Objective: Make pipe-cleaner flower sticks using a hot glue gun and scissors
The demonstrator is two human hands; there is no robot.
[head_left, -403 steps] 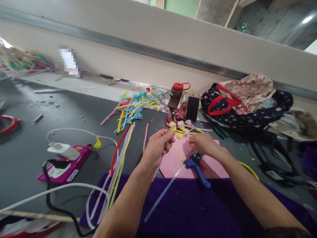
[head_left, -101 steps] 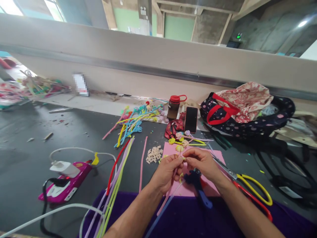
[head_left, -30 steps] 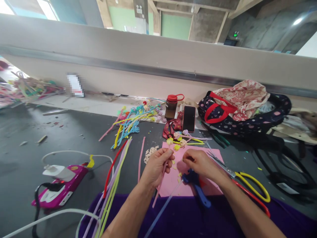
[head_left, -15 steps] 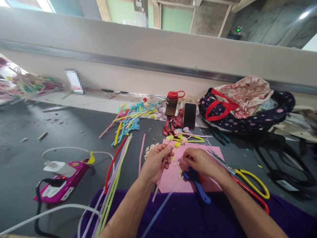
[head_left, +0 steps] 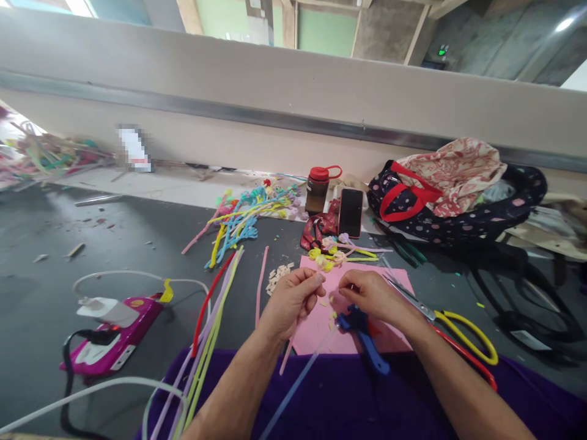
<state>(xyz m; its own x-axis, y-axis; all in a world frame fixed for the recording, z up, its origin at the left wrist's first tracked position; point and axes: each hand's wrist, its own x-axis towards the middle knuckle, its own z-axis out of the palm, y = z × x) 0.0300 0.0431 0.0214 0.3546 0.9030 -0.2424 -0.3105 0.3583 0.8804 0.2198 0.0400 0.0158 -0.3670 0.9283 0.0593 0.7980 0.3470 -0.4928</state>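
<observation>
My left hand (head_left: 293, 300) is closed in a pinch on the top end of a pink pipe cleaner (head_left: 288, 357) that hangs down toward me. My right hand (head_left: 373, 294) hovers over the pink foam sheet (head_left: 321, 324), fingers curled in a pinch; what it holds is too small to name. Just under it lies a blue glue gun (head_left: 367, 336) with a clear glue stick (head_left: 298, 385) sticking out toward me. Small yellow scraps lie on the sheet between my hands. Little pipe-cleaner flowers (head_left: 328, 260) rest at the sheet's far edge.
Yellow and red scissors (head_left: 458, 342) lie right of the sheet. Long pipe cleaners (head_left: 215, 318) and a magenta power strip (head_left: 112, 333) with cables sit on the left. A red-capped bottle (head_left: 318, 188), a phone (head_left: 350, 212), a dotted bag (head_left: 458, 201) and a coloured stem pile (head_left: 247, 214) stand behind. Purple cloth (head_left: 348, 397) covers my lap.
My hands have stayed over the pink sheet with only small finger shifts. The left hand keeps its hold on the pink pipe cleaner. The view has drifted slightly.
</observation>
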